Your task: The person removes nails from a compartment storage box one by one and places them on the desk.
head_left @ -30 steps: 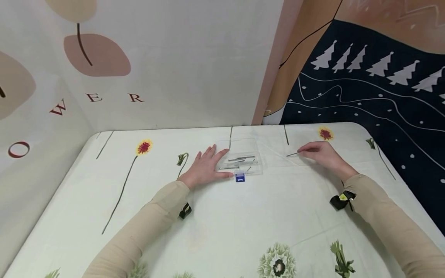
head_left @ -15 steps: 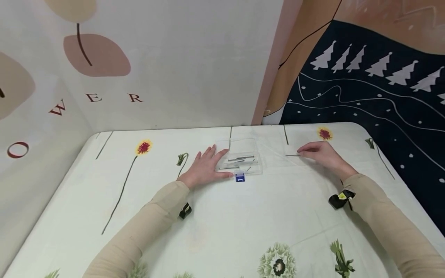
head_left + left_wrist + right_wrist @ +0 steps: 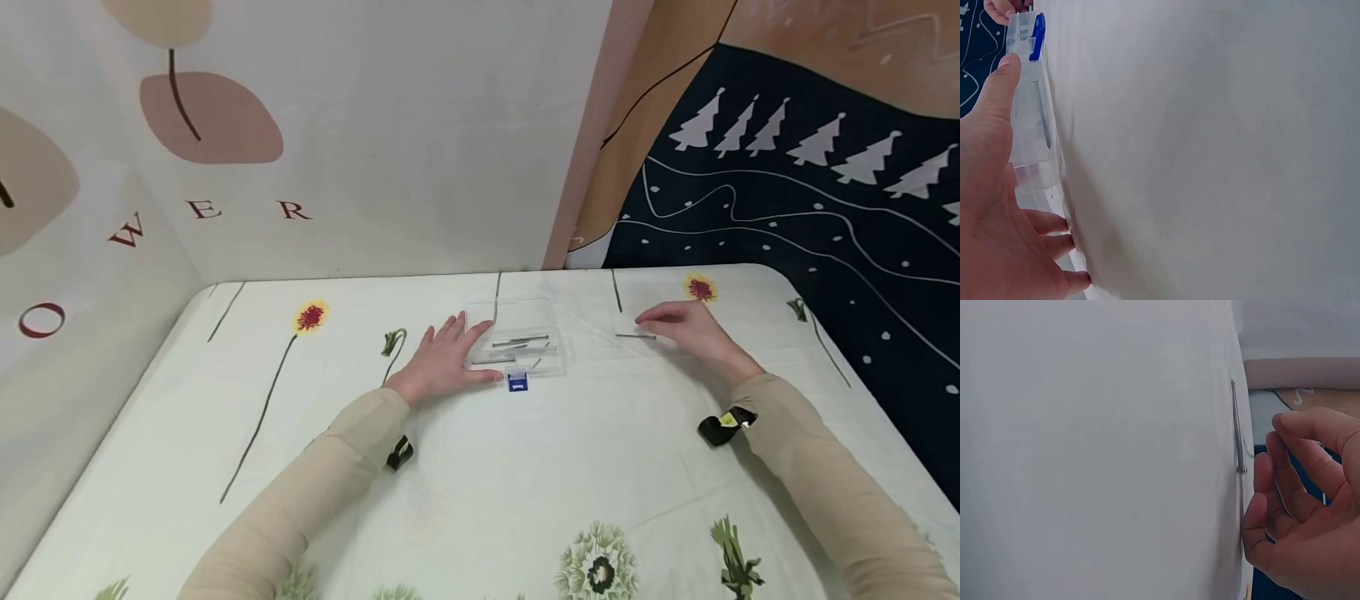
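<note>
A clear plastic box (image 3: 558, 363) with a blue latch (image 3: 517, 381) lies with its lid up on the table. Several nails (image 3: 521, 341) are inside it. My left hand (image 3: 446, 364) rests at the box's left side, fingers spread and thumb near the latch; in the left wrist view the thumb touches the box wall. To the right, one loose nail (image 3: 636, 337) lies on the cloth. Just above and beside it is my right hand (image 3: 686, 325), holding nothing. In the right wrist view its bent fingers (image 3: 1264, 472) are apart from the nail (image 3: 1237, 428).
A white cloth (image 3: 525, 467) printed with flowers covers the table. Behind it stands a pale fabric wall (image 3: 390, 167), with a dark panel of printed trees (image 3: 780, 192) at the right. Each wrist carries a black camera strap.
My right hand has let go of the nail, which turned level and now lies on the cloth. The hand has lifted slightly. My left hand stays in place by the box.
</note>
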The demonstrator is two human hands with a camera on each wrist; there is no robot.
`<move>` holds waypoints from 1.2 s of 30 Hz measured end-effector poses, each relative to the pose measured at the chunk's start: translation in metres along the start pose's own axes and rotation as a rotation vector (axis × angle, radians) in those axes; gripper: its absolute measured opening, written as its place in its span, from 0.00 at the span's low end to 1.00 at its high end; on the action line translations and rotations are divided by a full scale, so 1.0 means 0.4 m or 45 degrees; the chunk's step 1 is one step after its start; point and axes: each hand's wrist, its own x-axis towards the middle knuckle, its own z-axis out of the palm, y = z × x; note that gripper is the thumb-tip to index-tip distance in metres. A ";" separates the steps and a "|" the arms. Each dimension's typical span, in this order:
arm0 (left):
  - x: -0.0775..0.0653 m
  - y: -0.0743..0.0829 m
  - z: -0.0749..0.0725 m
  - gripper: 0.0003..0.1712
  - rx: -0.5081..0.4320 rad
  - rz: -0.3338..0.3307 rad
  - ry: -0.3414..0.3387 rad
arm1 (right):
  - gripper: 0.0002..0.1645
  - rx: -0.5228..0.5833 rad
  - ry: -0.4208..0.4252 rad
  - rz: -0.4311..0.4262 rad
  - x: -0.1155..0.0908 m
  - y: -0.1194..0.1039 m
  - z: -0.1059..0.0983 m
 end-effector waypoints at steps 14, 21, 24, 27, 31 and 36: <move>0.008 -0.004 0.005 0.53 -0.009 0.011 -0.009 | 0.18 0.034 -0.053 -0.069 0.012 -0.054 0.056; 0.007 -0.006 0.005 0.53 -0.006 0.012 -0.006 | 0.15 0.052 -0.053 -0.117 0.027 -0.072 0.083; 0.011 -0.005 0.005 0.53 -0.006 0.024 -0.003 | 0.15 0.056 -0.058 -0.142 0.027 -0.077 0.090; 0.013 -0.003 0.004 0.53 -0.009 0.028 -0.007 | 0.15 0.056 -0.069 -0.165 0.026 -0.083 0.099; 0.008 -0.003 0.001 0.53 -0.005 0.017 -0.001 | 0.15 0.074 -0.089 -0.212 0.028 -0.095 0.115; 0.003 -0.004 0.001 0.53 -0.011 0.007 -0.003 | 0.15 0.095 -0.134 -0.227 0.030 -0.108 0.136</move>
